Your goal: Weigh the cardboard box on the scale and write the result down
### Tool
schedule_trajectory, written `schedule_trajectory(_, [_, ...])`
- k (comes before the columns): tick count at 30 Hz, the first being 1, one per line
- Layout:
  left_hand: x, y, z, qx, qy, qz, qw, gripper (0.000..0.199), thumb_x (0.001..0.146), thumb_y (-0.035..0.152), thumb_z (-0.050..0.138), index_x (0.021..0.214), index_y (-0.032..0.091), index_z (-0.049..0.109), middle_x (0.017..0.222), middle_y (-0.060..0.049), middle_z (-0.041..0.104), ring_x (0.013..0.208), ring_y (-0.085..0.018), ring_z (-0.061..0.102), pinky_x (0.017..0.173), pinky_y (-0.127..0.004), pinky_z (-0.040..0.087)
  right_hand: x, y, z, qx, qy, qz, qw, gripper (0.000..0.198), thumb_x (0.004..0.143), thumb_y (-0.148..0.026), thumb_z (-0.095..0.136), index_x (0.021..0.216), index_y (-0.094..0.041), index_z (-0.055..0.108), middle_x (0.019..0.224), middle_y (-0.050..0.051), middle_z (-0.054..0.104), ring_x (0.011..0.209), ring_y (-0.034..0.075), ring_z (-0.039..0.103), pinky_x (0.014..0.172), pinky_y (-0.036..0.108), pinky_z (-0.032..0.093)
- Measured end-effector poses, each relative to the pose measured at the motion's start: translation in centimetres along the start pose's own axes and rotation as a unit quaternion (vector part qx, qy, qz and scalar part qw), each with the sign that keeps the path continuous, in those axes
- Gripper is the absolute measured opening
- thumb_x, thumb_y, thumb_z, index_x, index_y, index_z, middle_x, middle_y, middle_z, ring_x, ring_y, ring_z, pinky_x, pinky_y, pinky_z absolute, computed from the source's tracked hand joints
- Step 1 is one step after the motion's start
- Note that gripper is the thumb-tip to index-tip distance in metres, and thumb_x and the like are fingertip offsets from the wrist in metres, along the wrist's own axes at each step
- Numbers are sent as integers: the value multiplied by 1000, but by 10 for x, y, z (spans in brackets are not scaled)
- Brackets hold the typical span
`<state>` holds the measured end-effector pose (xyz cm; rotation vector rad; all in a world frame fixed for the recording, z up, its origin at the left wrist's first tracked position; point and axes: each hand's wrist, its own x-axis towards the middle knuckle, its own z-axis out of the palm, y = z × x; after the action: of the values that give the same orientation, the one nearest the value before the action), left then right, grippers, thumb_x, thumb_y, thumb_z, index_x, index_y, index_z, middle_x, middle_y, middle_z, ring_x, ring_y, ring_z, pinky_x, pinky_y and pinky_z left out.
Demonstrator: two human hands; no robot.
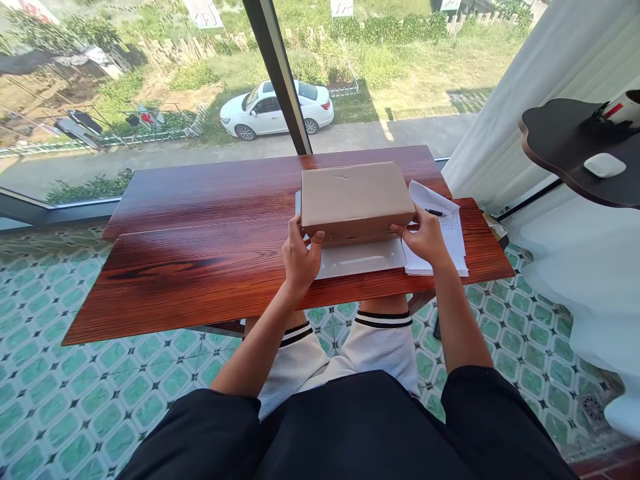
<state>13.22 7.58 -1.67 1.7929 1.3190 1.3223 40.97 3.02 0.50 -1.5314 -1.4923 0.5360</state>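
Observation:
A closed brown cardboard box is held between my two hands, over a flat white tray-like thing on the wooden table. My left hand grips the box's near left corner, thumb on the front face. At the near right corner, my right hand grips it the same way, thumb against the front. Fingers behind and under the corners are partly hidden. Whether the box rests on the white thing or is lifted off it, I cannot tell.
Papers with writing and a black pen lie to the right on the reddish wooden table. A dark shelf holds a white rounded case at the right, beside a white curtain. Windows stand behind the table.

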Motion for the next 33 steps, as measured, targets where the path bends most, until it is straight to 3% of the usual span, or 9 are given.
schedule_trajectory(21, [-4, 1, 2, -1, -20, 9, 1000, 59, 92, 60, 57, 135, 22, 46, 127, -13, 66, 109, -21, 68, 86, -36, 62, -5, 3, -4, -5, -10, -1, 1000, 61, 82, -53, 74, 133, -20, 64, 108, 9, 68, 93, 24, 66, 85, 42, 63])
schedule_trajectory(25, [-4, -1, -1, -12, -40, 10, 999, 63, 93, 60, 54, 142, 23, 41, 138, -16, 61, 121, -24, 64, 94, -39, 59, -7, 7, -4, 8, -23, 9, 1000, 67, 85, -56, 71, 141, -21, 58, 122, 11, 65, 108, 25, 64, 94, 44, 60])
schedule_trajectory(28, [-4, -4, -9, -17, -43, 28, 999, 61, 97, 58, 49, 145, 23, 40, 146, -18, 55, 135, -26, 56, 107, -43, 52, -13, 10, -6, 42, -33, 16, 998, 80, 89, -60, 66, 156, -24, 40, 149, 13, 50, 129, 26, 56, 104, 44, 55])
schedule_trajectory(30, [-5, -3, -20, -16, -25, 43, 999, 55, 100, 55, 44, 143, 22, 43, 148, -18, 54, 139, -25, 52, 112, -44, 46, -19, 8, -7, 43, 22, 6, 999, 77, 95, -61, 56, 159, -24, 33, 155, 14, 44, 137, 26, 50, 109, 45, 51])
schedule_trajectory(33, [-8, 1, -41, -11, 20, 68, 997, 46, 102, 51, 39, 136, 22, 50, 142, -15, 58, 135, -23, 55, 112, -43, 46, -31, -4, -5, 3, 192, -24, 981, 57, 104, -54, 35, 149, -21, 47, 139, 15, 57, 129, 26, 57, 104, 45, 51])
